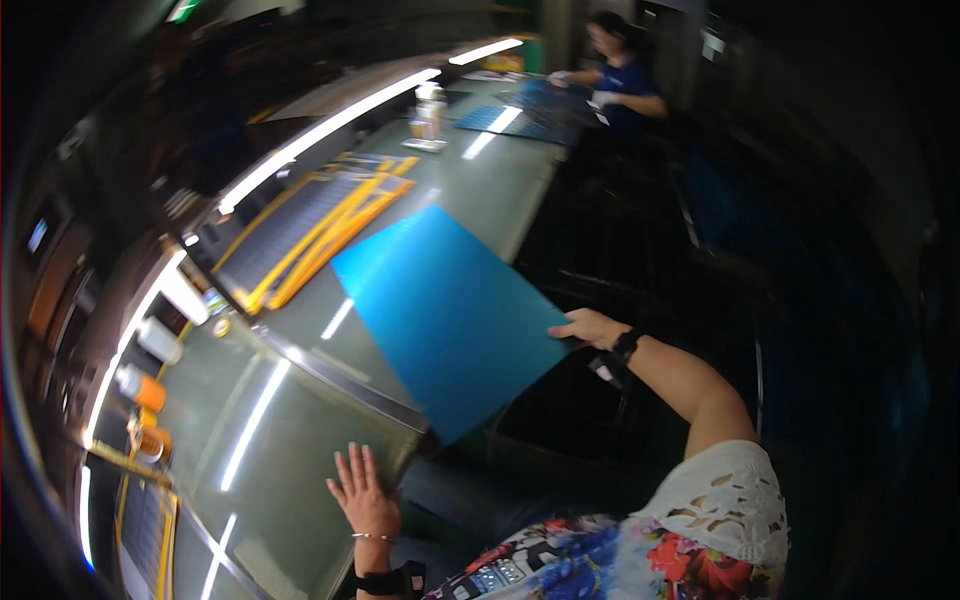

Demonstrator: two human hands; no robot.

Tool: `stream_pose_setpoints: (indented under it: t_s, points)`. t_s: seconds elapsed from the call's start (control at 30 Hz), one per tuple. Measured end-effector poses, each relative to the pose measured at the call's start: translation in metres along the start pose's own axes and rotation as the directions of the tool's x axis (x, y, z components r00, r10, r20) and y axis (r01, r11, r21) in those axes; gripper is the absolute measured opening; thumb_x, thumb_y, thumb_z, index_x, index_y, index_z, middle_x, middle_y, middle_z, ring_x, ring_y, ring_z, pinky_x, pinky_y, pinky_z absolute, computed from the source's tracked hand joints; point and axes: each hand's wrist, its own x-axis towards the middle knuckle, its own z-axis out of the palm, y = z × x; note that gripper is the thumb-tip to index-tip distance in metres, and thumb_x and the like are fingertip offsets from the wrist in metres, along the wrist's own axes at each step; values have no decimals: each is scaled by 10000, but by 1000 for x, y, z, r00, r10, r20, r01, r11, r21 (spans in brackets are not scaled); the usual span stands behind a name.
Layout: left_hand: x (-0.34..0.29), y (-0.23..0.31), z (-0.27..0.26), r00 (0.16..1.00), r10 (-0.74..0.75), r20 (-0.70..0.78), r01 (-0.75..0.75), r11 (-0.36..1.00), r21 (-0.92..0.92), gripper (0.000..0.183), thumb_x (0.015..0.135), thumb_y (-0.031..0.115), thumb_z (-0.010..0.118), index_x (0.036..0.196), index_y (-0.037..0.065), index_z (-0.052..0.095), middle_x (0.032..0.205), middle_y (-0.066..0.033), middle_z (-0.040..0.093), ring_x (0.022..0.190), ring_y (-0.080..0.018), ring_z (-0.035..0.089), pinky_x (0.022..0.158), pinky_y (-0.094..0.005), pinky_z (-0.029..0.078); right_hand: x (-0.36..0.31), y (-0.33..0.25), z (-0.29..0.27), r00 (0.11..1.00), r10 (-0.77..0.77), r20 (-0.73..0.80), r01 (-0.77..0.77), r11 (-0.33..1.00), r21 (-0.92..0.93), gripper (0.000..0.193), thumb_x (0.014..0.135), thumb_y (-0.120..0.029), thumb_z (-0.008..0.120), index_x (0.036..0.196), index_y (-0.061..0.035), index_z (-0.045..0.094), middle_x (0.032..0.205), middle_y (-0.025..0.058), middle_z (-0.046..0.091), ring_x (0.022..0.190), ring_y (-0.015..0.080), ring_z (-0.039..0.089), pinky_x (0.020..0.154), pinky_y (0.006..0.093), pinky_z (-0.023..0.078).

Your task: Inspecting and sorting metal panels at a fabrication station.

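A flat blue sheet (450, 320) with straight edges is held up by its right-hand corner, partly over the table and partly past its edge. My right hand (590, 329) pinches that corner, thumb on top, the other fingers mostly hidden. Near the table's front edge, my left hand (368, 495) is open, fingers spread, with nothing in it. It is over or on the glossy green table top (290, 420); whether the palm touches cannot be told. Both wrists wear black bands.
Yellow-edged dark panels (320, 225) lie on the table beyond the sheet. A clear bottle (428, 115) stands farther back. Orange-and-white containers (140, 388) line the left side. A metal strip (340, 375) crosses the table. At the far end a gloved person (625, 90) handles dark sheets.
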Motion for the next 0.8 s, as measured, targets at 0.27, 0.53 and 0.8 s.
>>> stream_pose_setpoints:
  t_s: [0.27, 0.53, 0.8]
  points:
    - [4, -4, 7, 1000, 13, 13, -14, 993, 114, 941, 646, 135, 719, 1421, 116, 187, 1494, -60, 149, 1380, -293, 87, 1074, -537, 110, -89, 66, 71, 986, -23, 166, -93, 747, 658, 303, 849, -136, 600, 1105, 21, 556, 1031, 116, 616, 951, 203, 589, 840, 319, 475]
    - [-1, -5, 18, 999, -32, -32, 36, 994, 103, 834, 719, 92, 637, 1423, 127, 191, 1492, -40, 166, 1379, -272, 109, 1082, -514, 121, -174, 82, 17, 757, -314, -573, 580, 727, 368, 228, 841, -177, 618, 995, -8, 613, 878, 33, 635, 774, 102, 573, 713, 265, 457]
    - [-83, -51, 34, 921, -379, 95, 361, 734, -575, 409, 901, 323, 535, 1178, 23, 511, 1109, -152, 600, 941, -254, 613, 752, -329, 493, -240, 182, -115, 24, -557, -830, 97, 828, -552, 266, 903, -202, 500, 1003, 34, 573, 852, 221, 634, 787, 362, 624, 677, 385, 467]
